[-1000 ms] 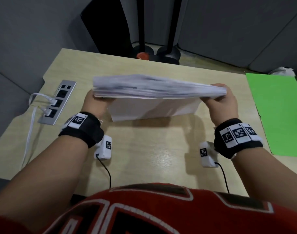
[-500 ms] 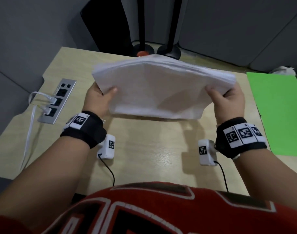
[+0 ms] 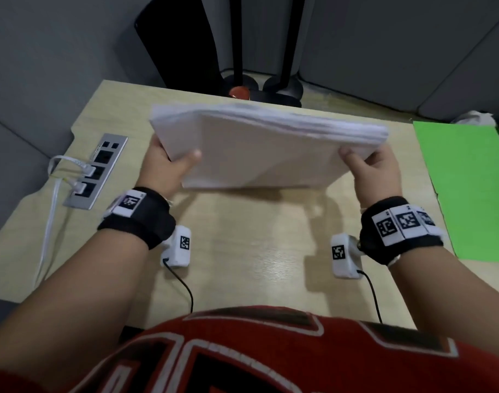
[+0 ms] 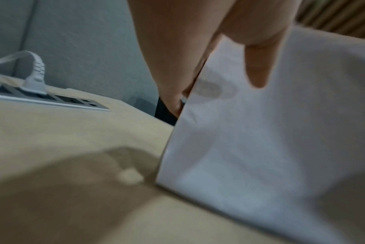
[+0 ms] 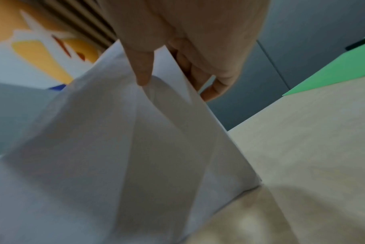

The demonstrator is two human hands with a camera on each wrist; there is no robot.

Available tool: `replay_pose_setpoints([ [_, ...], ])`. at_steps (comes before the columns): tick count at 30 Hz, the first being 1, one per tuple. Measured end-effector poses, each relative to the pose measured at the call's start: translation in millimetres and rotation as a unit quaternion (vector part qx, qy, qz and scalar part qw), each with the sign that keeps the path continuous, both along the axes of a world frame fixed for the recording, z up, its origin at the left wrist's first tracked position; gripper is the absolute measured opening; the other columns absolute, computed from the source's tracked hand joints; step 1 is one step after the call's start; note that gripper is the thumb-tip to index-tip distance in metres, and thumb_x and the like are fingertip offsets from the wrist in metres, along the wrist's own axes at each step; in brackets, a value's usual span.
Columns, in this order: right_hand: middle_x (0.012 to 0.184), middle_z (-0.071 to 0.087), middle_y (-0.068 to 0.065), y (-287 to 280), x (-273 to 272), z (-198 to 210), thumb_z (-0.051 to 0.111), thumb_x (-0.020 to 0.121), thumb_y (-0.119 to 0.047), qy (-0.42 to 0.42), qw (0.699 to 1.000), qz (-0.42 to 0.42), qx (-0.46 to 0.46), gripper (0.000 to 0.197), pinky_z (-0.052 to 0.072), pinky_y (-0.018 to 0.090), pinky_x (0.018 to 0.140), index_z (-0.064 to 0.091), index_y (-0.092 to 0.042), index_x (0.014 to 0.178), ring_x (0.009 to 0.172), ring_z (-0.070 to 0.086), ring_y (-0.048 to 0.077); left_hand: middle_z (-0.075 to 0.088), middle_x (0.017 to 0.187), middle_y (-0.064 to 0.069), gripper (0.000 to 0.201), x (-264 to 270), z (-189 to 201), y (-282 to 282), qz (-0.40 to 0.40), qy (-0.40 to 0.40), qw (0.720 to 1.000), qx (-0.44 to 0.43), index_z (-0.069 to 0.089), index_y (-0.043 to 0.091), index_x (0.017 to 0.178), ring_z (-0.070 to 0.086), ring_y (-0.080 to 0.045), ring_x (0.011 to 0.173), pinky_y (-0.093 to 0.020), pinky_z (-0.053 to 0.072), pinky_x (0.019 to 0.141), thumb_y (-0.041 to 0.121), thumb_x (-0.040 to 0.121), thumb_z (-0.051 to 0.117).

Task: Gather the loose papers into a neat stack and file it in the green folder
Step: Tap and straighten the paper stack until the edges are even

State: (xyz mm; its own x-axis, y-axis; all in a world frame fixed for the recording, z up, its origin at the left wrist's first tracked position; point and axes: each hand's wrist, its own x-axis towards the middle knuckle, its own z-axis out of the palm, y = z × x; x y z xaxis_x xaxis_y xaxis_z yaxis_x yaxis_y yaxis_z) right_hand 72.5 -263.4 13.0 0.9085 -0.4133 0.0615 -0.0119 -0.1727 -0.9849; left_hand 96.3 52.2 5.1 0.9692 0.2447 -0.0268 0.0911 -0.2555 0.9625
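A thick stack of white papers (image 3: 265,148) stands tilted on its lower long edge on the wooden desk (image 3: 242,251), top leaning away from me. My left hand (image 3: 169,163) grips its left end, thumb on the near face. My right hand (image 3: 370,165) grips the right end the same way. In the left wrist view the thumb (image 4: 258,66) lies on the paper stack (image 4: 271,140). The right wrist view has the thumb (image 5: 143,66) pressing the sheets (image 5: 114,156), which buckle slightly, with fingers behind. The green folder (image 3: 466,188) lies open flat at the desk's right; a strip of that folder (image 5: 333,72) shows too.
A silver power strip (image 3: 95,171) with white cables plugged in is set into the desk at the left. Black stand bases (image 3: 271,89) and a dark panel stand beyond the far edge. Grey partition walls surround the desk.
The stack was held level, edge toward me. It has tipped up onto its lower long edge, showing its broad face, and has come down onto the desk. Both hands kept their grip.
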Motion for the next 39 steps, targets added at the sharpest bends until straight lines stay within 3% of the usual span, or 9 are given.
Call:
replay_pose_setpoints([
  [4,0.086,0.063,-0.01,5,-2,-6,0.063,0.09,-0.021,0.083,0.992,0.028,-0.087,0.021,0.043,0.007,0.061,0.061,-0.018,0.11,0.068,0.056,-0.01,0.062,0.107,-0.003,0.033,-1,-13,-4,-0.002,0.087,0.992,0.089,0.054,0.011,0.12,0.058,-0.02,0.097,-0.022,0.042,0.07,0.01,0.088,0.06],
  [8,0.119,0.056,-0.002,-3,2,4,0.072,0.078,-0.03,0.071,0.989,-0.036,-0.123,0.066,0.045,0.026,0.092,0.041,-0.014,0.134,0.108,0.056,0.013,0.065,0.106,0.0,0.029,-1,5,-5,0.025,0.017,0.998,0.057,0.059,0.021,0.117,0.061,-0.018,0.097,-0.025,0.047,0.081,0.012,0.089,0.057],
  [12,0.15,0.031,0.01,5,1,30,0.075,0.071,-0.037,-0.037,0.957,-0.042,-0.284,0.092,0.023,0.033,0.118,0.029,-0.008,0.145,0.141,0.028,0.021,0.066,0.098,0.003,0.028,1,38,-13,-0.025,-0.118,0.989,0.087,0.064,0.026,0.102,0.06,-0.004,0.089,-0.021,0.048,0.083,0.003,0.089,0.054],
  [16,0.152,0.035,0.006,37,-4,63,0.07,0.072,-0.028,-0.135,0.909,0.074,-0.388,0.078,0.028,0.048,0.115,0.038,-0.013,0.142,0.142,0.031,0.021,0.067,0.095,0.002,0.038,-1,71,-31,-0.132,-0.265,0.918,0.262,0.068,0.013,0.1,0.061,-0.014,0.091,-0.022,0.046,0.081,-0.007,0.074,0.05],
  [19,0.125,0.063,-0.003,50,-4,73,0.059,0.074,-0.008,-0.163,0.881,0.163,-0.414,0.05,0.043,0.028,0.095,0.061,-0.019,0.122,0.117,0.056,0.016,0.067,0.09,-0.005,0.03,-8,88,-47,-0.173,-0.31,0.878,0.322,0.068,0.013,0.095,0.06,-0.023,0.085,-0.031,0.047,0.076,0.0,0.074,0.051],
  [24,0.067,0.058,-0.039,38,-4,70,0.059,0.09,-0.013,-0.125,0.959,0.12,-0.222,0.016,0.039,0.007,0.065,0.07,-0.023,0.087,0.068,0.053,-0.018,0.059,0.08,0.017,0.017,-8,93,-36,-0.101,-0.195,0.938,0.267,0.059,0.026,0.095,0.053,-0.001,0.075,-0.008,0.039,0.065,0.024,0.079,0.067],
  [29,0.065,0.063,-0.029,29,-2,74,0.059,0.09,-0.014,-0.127,0.988,0.072,-0.047,0.021,0.046,0.015,0.072,0.06,-0.03,0.076,0.07,0.055,-0.01,0.063,0.078,0.005,0.024,-3,99,-25,-0.054,-0.161,0.984,0.053,0.055,0.031,0.075,0.06,-0.013,0.074,-0.037,0.055,0.074,0.025,0.07,0.078],
  [33,0.077,0.072,-0.016,28,0,67,0.062,0.087,-0.013,-0.096,0.99,0.088,0.058,0.012,0.053,0.023,0.074,0.067,-0.024,0.087,0.079,0.066,0.003,0.065,0.089,-0.006,0.028,-1,97,-34,-0.117,-0.167,0.956,-0.209,0.058,0.014,0.088,0.059,-0.027,0.092,-0.048,0.051,0.084,0.012,0.068,0.077],
  [39,0.094,0.071,-0.003,28,-1,52,0.061,0.08,-0.02,-0.019,0.991,0.12,0.055,0.017,0.055,0.04,0.087,0.066,-0.024,0.096,0.095,0.067,0.02,0.072,0.106,-0.007,0.036,-9,72,-57,-0.148,-0.014,0.988,-0.029,0.064,0.007,0.114,0.069,-0.02,0.099,-0.04,0.055,0.09,0.024,0.083,0.069],
])
